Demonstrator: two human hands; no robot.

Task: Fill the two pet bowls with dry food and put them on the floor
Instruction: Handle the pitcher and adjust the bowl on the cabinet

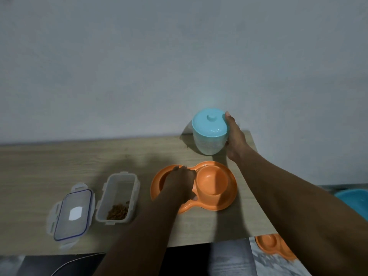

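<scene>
We are gripping the jar (pixel 209 134) with our right hand (pixel 236 140) | left hand (pixel 179 180) is curling over the double bowl (pixel 213 184), grip unclear | food box (pixel 117 198) is sitting left of it | second bowl (pixel 272 246) is lying under the right arm

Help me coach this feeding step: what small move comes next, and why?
Probably take the lid off the teal canister: the right hand grips the canister, lid on; the orange bowl shows an empty right cup, and the clear container holds little kibble.
</scene>
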